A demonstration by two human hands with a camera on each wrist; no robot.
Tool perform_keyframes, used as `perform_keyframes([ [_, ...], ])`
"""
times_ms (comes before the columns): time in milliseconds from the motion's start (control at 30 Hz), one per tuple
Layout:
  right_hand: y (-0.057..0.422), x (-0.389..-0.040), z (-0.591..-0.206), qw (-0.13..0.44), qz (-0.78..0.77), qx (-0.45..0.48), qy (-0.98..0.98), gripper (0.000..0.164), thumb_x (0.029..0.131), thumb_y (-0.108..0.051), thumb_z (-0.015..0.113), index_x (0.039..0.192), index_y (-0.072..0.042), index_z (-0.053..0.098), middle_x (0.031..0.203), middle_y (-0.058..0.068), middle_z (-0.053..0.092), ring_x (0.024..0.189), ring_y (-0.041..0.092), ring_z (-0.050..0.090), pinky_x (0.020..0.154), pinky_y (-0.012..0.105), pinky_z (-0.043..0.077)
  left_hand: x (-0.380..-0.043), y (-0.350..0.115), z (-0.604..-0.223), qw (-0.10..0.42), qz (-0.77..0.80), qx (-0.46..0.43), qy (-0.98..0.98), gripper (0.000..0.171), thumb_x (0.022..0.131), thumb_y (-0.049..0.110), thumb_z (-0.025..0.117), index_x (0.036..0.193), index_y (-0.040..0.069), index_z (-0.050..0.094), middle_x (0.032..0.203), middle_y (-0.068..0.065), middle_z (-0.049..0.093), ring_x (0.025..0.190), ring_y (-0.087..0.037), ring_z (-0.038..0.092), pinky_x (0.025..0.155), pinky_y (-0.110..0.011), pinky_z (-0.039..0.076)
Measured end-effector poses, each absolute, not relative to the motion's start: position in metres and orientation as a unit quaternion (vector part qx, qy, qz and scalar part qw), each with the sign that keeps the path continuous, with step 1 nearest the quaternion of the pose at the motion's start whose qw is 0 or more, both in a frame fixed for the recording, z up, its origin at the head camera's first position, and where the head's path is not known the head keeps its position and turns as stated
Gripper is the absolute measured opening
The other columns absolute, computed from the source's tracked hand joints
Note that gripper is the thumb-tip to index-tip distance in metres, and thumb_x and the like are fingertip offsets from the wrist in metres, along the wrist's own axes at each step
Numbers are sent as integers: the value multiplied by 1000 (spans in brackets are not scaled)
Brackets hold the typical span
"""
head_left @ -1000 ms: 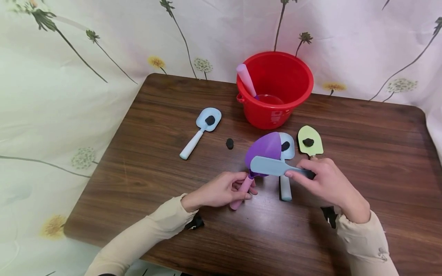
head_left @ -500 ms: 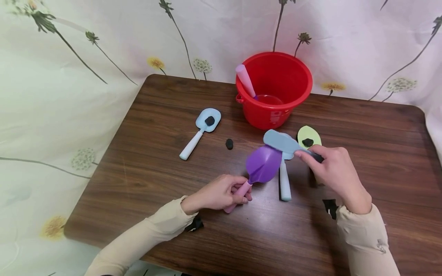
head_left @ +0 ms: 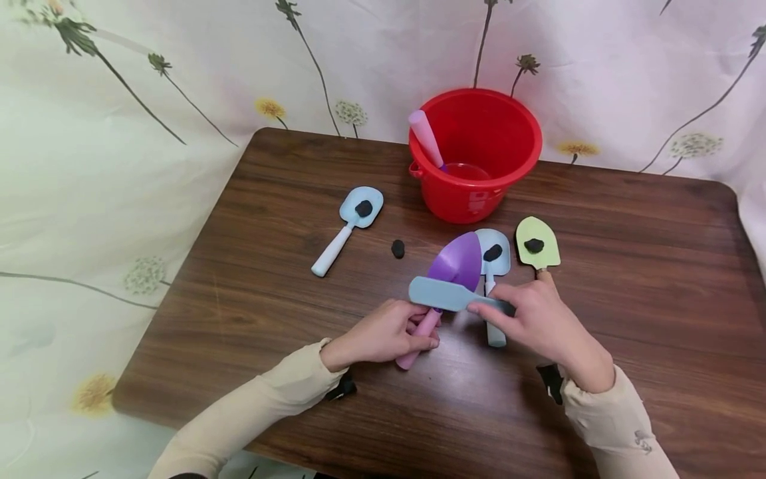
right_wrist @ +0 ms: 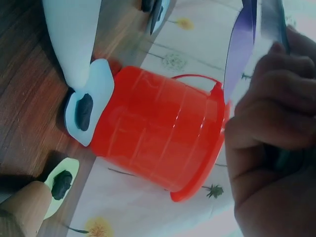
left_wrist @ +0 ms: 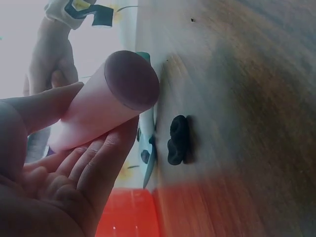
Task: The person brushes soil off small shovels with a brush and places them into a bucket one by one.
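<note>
My left hand [head_left: 380, 336] holds a toy shovel by its pink handle [left_wrist: 94, 116], near the handle's top end. The shovel's purple blade [head_left: 457, 256] points up and away, overlapping a blue shovel in the head view. My right hand [head_left: 547, 326] pinches the dark handle of a brush with a flat blue-grey back [head_left: 439, 293]. The brush head lies across the lower part of the purple blade, above the left fingers. In the right wrist view the purple blade [right_wrist: 239, 49] shows beside the right hand's curled fingers [right_wrist: 271, 98].
Behind stands a red bucket [head_left: 481, 193] with another pink handle [head_left: 427, 138] leaning inside. Blue shovels [head_left: 332, 251] [head_left: 501, 266] and a green shovel [head_left: 549, 257] lie on the wooden table [head_left: 269, 219], each bearing a black lump. A loose black lump [head_left: 397, 249] lies between them.
The brush went up and right to the purple blade's far edge, then came back down and left across its lower part. The purple blade tipped and turned; the left hand kept its grip.
</note>
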State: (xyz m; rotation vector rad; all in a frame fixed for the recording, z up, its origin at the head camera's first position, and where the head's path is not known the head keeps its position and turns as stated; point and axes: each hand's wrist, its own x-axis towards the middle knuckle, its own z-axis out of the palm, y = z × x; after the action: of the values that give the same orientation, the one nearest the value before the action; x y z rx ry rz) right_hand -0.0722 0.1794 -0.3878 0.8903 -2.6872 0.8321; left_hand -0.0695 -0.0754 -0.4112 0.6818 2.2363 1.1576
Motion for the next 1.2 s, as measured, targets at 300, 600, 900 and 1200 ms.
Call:
perform_keyframes([
  [300, 183, -75, -384, 99, 282, 279, -913, 22, 81, -28, 77, 68, -23, 60, 51, -16, 34, 47, -4, 27, 56, 19, 32, -67, -75, -409, 243, 425, 237, 839, 12, 84, 15, 73, 93, 13, 65, 87, 5, 73, 71, 2, 67, 60, -17, 52],
  [600, 197, -86, -389, 150, 296, 156, -930, 30, 82, -22, 76, 62, -13, 57, 48, -9, 31, 45, 7, 29, 44, 20, 25, -65, -80, -405, 252, 411, 228, 846, 10, 84, 15, 73, 92, 16, 68, 81, 5, 68, 62, 0, 61, 57, -19, 49],
  [900, 196, -81, -402, 94, 335, 165, -923, 26, 85, -22, 73, 65, -17, 59, 53, -12, 39, 50, 3, 33, 52, 20, 31, -68, -77, -412, 321, 492, 231, 776, 24, 89, 9, 67, 108, -4, 58, 94, -9, 72, 83, -8, 70, 71, -18, 55],
  [1200, 196, -75, -399, 38, 324, 256, -910, 14, 79, -19, 79, 75, -22, 65, 57, -19, 43, 55, 1, 37, 75, 29, 32, -74, -80, -409, 394, 543, 213, 710, 23, 89, 3, 65, 109, -8, 57, 100, -18, 72, 91, -26, 71, 76, -23, 57],
])
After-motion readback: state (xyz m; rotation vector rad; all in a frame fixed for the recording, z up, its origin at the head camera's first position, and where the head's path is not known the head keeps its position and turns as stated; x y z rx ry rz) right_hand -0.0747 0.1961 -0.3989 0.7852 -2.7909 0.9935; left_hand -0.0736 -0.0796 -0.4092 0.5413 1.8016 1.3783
